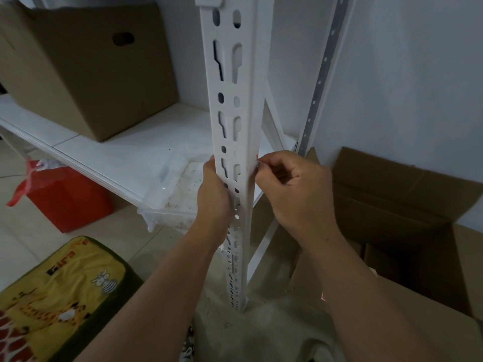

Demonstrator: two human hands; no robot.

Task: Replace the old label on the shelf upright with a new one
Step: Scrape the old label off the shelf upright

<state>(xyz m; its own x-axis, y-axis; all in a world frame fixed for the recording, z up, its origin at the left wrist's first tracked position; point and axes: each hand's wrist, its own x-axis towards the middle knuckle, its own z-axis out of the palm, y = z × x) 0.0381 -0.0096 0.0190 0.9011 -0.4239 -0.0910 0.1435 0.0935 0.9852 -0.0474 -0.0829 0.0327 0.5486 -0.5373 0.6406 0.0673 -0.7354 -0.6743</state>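
A white slotted shelf upright (231, 100) runs from the top of the view down to the floor. My left hand (213, 194) grips the upright from its left side at shelf height. My right hand (292, 189) sits against the upright's right edge, fingertips pinching a small label (256, 159) with a bit of red showing. Most of the label is hidden behind the upright's edge and my fingers.
A white shelf board (104, 152) carries a closed cardboard box (86, 64) and a clear plastic tray (177, 189). An open cardboard box (407, 210) stands on the floor at right. A red bag (65, 197) and a yellow cushion (57, 296) lie at left.
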